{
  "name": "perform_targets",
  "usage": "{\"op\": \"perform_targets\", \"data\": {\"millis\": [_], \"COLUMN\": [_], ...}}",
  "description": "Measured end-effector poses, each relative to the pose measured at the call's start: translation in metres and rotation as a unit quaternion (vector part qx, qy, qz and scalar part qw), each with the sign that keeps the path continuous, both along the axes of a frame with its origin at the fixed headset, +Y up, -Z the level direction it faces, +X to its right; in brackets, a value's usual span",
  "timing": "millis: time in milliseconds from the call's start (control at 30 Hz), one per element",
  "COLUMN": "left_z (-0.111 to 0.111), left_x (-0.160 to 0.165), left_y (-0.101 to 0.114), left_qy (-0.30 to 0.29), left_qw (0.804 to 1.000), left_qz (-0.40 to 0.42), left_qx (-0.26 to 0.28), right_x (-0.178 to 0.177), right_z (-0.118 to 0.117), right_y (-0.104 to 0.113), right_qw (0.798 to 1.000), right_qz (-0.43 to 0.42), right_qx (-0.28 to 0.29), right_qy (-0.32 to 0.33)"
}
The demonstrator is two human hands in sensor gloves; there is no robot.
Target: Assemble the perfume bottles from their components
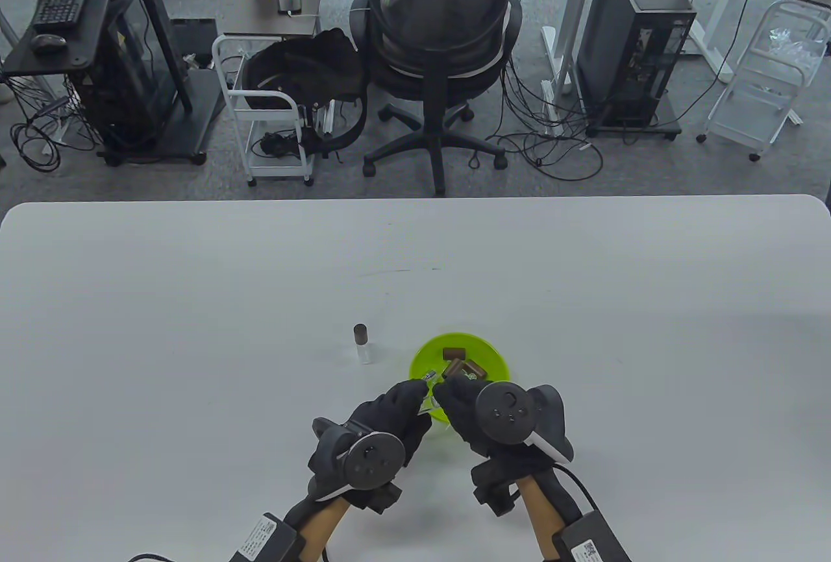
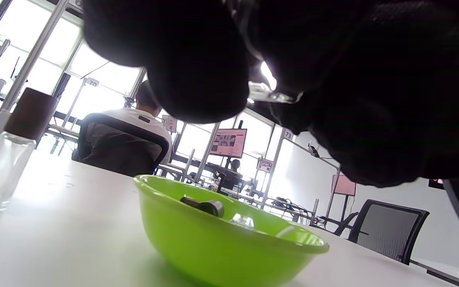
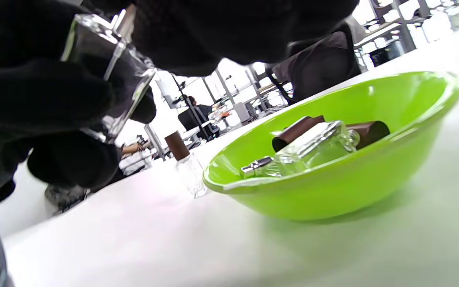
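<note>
A lime green bowl (image 1: 483,349) sits near the table's front and holds brown caps (image 1: 454,352) and a clear glass bottle (image 3: 313,149) with a silver sprayer. Both hands meet over its near rim. My left hand (image 1: 397,406) grips a clear glass bottle (image 3: 108,75) around its body. My right hand (image 1: 462,401) pinches the spray pump (image 1: 426,379) at the bottle's neck, and the pump's thin tube runs down inside the glass. A finished bottle with a brown cap (image 1: 363,345) stands upright just left of the bowl (image 2: 213,247).
The white table (image 1: 195,328) stretches wide around the bowl. Beyond its far edge stand an office chair (image 1: 441,49) with a person seated in it, a white cart (image 1: 272,108) and computer towers.
</note>
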State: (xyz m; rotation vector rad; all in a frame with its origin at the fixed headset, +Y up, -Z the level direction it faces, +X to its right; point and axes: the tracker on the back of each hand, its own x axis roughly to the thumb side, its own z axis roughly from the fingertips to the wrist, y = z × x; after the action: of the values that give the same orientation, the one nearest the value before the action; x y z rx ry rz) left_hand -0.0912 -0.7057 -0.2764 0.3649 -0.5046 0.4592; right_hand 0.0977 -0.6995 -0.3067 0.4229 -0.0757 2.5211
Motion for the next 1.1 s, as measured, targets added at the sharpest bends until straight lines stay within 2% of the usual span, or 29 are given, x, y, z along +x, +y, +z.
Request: {"op": "perform_targets", "data": {"millis": [100, 133, 233, 367, 500, 600, 667, 933, 1100], "left_z": [-0.001, -0.001, -0.002, -0.007, -0.007, -0.008, -0.007, -0.002, -0.004], "left_x": [0.000, 0.000, -0.002, -0.008, -0.009, -0.010, -0.010, -0.004, -0.011], "left_y": [-0.002, -0.003, -0.004, -0.004, -0.004, -0.004, -0.003, -0.004, -0.004], "left_qy": [0.002, -0.003, -0.004, -0.017, -0.015, -0.016, -0.012, 0.007, 0.016], "left_qw": [1.000, 1.000, 1.000, 0.998, 0.998, 0.996, 0.997, 1.000, 1.000], "left_qz": [-0.010, -0.005, -0.001, 0.047, 0.049, 0.065, 0.058, -0.010, 0.007], "left_qx": [0.001, -0.005, -0.011, -0.045, -0.046, -0.058, -0.052, -0.001, -0.016], "right_x": [-0.002, -0.002, 0.001, 0.005, 0.001, -0.008, -0.012, -0.009, -0.003], "right_z": [0.001, 0.001, 0.000, 0.001, 0.005, 0.012, 0.014, 0.006, 0.003], "right_y": [0.000, 0.000, 0.001, 0.004, 0.005, 0.004, 0.004, -0.003, -0.003], "right_qw": [1.000, 0.998, 0.994, 0.992, 0.993, 0.985, 0.982, 0.996, 0.999], "right_qz": [0.006, 0.025, 0.028, 0.039, 0.060, 0.132, 0.145, 0.068, 0.028], "right_qx": [0.002, -0.005, -0.018, -0.007, 0.022, 0.098, 0.118, 0.039, 0.009], "right_qy": [0.018, 0.057, 0.102, 0.120, 0.102, 0.058, 0.041, 0.032, 0.040]}}
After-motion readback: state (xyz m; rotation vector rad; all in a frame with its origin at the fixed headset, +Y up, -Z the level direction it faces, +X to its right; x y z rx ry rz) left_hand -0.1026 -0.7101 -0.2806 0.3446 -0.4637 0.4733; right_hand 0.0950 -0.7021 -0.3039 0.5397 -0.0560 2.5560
